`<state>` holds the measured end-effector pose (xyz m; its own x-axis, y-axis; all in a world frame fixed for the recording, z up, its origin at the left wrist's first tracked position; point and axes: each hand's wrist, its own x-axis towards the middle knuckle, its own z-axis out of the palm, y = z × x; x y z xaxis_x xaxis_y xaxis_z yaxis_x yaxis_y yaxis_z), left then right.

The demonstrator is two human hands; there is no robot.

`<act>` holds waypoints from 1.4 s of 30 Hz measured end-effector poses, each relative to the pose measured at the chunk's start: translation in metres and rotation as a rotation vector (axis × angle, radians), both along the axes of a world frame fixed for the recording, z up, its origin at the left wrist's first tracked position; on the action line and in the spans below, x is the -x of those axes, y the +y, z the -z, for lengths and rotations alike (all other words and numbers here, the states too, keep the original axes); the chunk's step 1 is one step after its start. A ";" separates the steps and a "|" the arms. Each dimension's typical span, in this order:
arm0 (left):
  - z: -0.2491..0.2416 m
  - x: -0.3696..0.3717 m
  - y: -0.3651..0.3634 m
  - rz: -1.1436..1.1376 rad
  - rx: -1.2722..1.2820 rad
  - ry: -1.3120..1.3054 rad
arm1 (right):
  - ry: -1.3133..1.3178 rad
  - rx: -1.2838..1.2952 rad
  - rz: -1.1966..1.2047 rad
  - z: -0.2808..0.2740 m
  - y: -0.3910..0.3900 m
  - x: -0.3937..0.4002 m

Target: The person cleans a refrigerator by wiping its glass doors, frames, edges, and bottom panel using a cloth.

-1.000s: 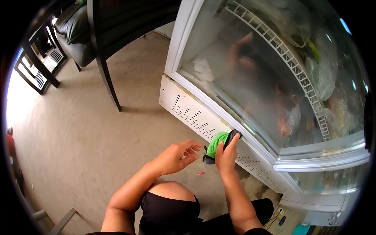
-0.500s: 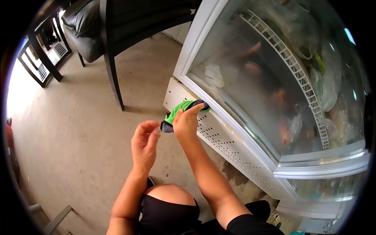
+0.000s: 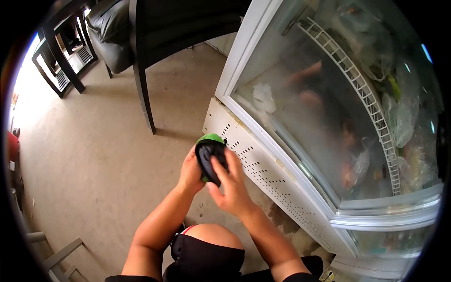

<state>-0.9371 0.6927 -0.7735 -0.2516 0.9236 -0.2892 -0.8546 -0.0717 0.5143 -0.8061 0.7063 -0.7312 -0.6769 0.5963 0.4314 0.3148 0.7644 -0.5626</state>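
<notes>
A folded green-and-black cloth (image 3: 206, 157) is held in front of me, its dark oval face turned up and green showing along the top and lower left edge. My left hand (image 3: 191, 171) is closed on its left side, with most of the fingers hidden behind it. Over the dark face, my right hand (image 3: 231, 188) has its fingers spread and slightly blurred, the fingertips on the cloth and the thumb held apart. Both hands are beside the white perforated base panel (image 3: 263, 164) of a glass-fronted fridge.
Fogged fridge glass (image 3: 300, 108) fills the right side, with a white wire shelf (image 3: 361, 84) and plastic bags (image 3: 406, 115) behind it. A black chair (image 3: 143, 89) stands at the upper left on the concrete floor (image 3: 108, 155). Grey furniture legs (image 3: 63, 254) show at lower left.
The cloth has moved left and down, away from the fridge edge, and turned its dark face up. My left hand has taken hold of it; my right hand has loosened and spread its fingers over it.
</notes>
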 end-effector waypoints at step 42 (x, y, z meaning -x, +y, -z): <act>0.026 -0.029 0.148 -0.861 0.130 1.181 | -0.205 0.540 0.336 -0.020 -0.079 -0.226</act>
<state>-0.9083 0.8411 -0.8000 -0.8437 0.3533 0.4041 0.3403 -0.2303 0.9117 -0.5800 0.6278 -0.7114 -0.4534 0.8851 -0.1046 0.6278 0.2339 -0.7424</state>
